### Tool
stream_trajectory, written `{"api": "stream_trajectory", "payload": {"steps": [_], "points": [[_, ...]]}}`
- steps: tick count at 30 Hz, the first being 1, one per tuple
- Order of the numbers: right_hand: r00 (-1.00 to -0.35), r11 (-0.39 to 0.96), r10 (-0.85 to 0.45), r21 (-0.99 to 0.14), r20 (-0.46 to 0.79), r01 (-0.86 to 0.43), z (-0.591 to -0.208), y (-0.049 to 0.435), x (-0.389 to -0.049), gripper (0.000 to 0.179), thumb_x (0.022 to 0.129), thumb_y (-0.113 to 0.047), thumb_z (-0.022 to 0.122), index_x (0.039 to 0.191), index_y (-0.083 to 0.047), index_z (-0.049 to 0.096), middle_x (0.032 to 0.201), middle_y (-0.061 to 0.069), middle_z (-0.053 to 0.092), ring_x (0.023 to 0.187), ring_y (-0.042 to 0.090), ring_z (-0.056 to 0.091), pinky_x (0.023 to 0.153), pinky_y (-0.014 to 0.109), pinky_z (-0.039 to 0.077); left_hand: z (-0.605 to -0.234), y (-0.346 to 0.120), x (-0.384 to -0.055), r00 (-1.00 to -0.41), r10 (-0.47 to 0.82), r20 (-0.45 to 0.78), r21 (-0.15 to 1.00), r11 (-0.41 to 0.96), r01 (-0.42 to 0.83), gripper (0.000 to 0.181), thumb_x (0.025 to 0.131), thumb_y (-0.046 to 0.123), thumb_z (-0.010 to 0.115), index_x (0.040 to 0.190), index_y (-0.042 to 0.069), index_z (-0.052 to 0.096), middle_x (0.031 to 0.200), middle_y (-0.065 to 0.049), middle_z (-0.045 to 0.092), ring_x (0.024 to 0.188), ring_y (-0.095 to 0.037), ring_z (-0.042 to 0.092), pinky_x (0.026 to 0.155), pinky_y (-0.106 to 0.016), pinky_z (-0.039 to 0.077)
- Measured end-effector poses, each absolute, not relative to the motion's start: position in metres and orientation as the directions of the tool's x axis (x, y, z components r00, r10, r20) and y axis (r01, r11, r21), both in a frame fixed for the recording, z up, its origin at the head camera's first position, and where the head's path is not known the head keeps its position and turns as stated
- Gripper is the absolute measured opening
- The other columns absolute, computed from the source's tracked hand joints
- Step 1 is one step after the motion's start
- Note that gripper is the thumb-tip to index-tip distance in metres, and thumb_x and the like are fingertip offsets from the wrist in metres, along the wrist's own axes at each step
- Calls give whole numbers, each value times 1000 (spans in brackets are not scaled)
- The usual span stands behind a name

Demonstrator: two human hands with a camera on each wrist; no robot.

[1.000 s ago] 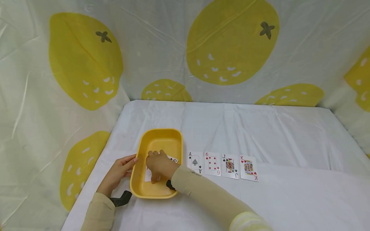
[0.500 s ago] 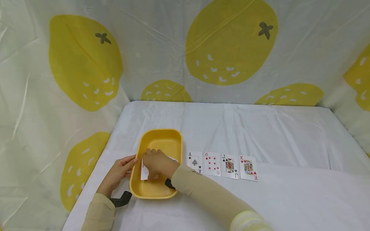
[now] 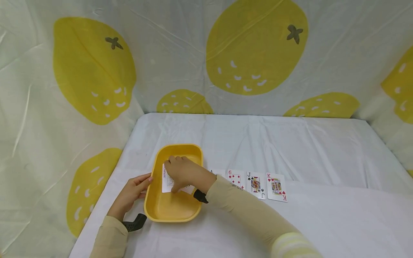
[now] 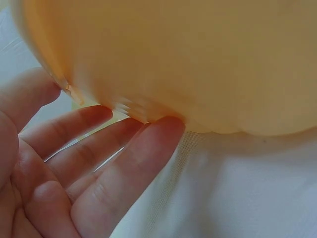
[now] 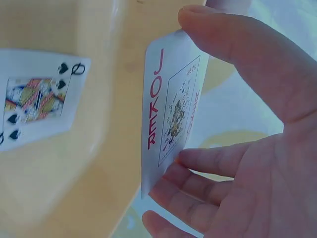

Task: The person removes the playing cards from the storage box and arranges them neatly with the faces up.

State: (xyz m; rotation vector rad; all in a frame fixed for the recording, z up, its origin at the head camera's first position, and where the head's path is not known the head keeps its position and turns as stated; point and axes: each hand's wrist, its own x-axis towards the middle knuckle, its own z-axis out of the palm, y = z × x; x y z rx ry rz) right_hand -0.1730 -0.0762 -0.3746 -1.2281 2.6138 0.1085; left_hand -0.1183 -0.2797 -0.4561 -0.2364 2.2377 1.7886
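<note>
In the right wrist view my right hand (image 5: 247, 114) pinches a joker card (image 5: 173, 109) by its edges, thumb on one side and fingertips on the other. The card stands tilted inside the yellow plastic tub (image 3: 172, 211). Beside it, on the tub's floor, lies a queen of spades (image 5: 39, 99); the right hand mostly hides it from the head camera. My left hand (image 3: 130, 193) steadies the tub's left side. Its thumb is at the rim and its fingertips lie against the outer wall (image 4: 198, 64).
A row of playing cards lies face up right of the tub: ace (image 3: 220, 172), six of diamonds (image 3: 235, 177), jack of spades (image 3: 255, 185) and king of hearts (image 3: 276, 188). My right forearm partly covers the ace and six. Lemon-print cloth (image 3: 180, 71) walls off the back.
The right hand first slid left with the joker in the tub, then lifted it back and to the right. My left hand stays at the rim.
</note>
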Motion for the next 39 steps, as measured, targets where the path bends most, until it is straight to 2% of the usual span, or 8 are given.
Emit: {"api": "stream_trajectory", "payload": {"steps": [6,12,21,28,39], "points": [[-616,649,-749,-86,-244,-756,-367,-47,-176,92,65,-49,74,134,-4,34,121,6,41,105,19,43,97,34,34,-456,-280,-120,-953,44,-299,931,232,-281,57,89,33,56,130,-4,44,118,-19,54,87,-19,60,70,-34,53],[-647,677,-732,-117,-216,-727,-362,-14,-181,93,64,-44,77,134,-1,34,123,10,41,108,22,42,98,35,33,-456,-279,-121,-954,55,-296,934,227,-277,56,89,32,56,130,-3,44,117,-19,55,87,-19,60,70,-34,53],[-709,735,-678,-200,-197,-648,-367,41,-188,92,62,-32,79,134,2,33,130,13,37,109,22,42,93,28,39,-456,-279,-120,-951,53,-304,933,220,-286,56,89,33,56,131,-3,43,119,-19,54,87,-18,60,70,-34,53],[-767,797,-599,-262,-232,-544,-378,89,-188,93,62,-23,75,136,4,27,136,18,29,117,28,37,90,35,41,-456,-280,-119,-951,51,-304,935,211,-287,57,89,33,55,131,-4,42,116,-19,56,86,-17,60,70,-33,53],[-812,832,-536,-309,-233,-460,-403,158,-177,88,61,-15,75,132,8,29,131,24,30,115,35,35,91,44,39,-455,-280,-120,-953,50,-298,934,220,-281,57,89,32,55,131,-5,42,116,-19,55,85,-17,60,69,-33,53]]}}
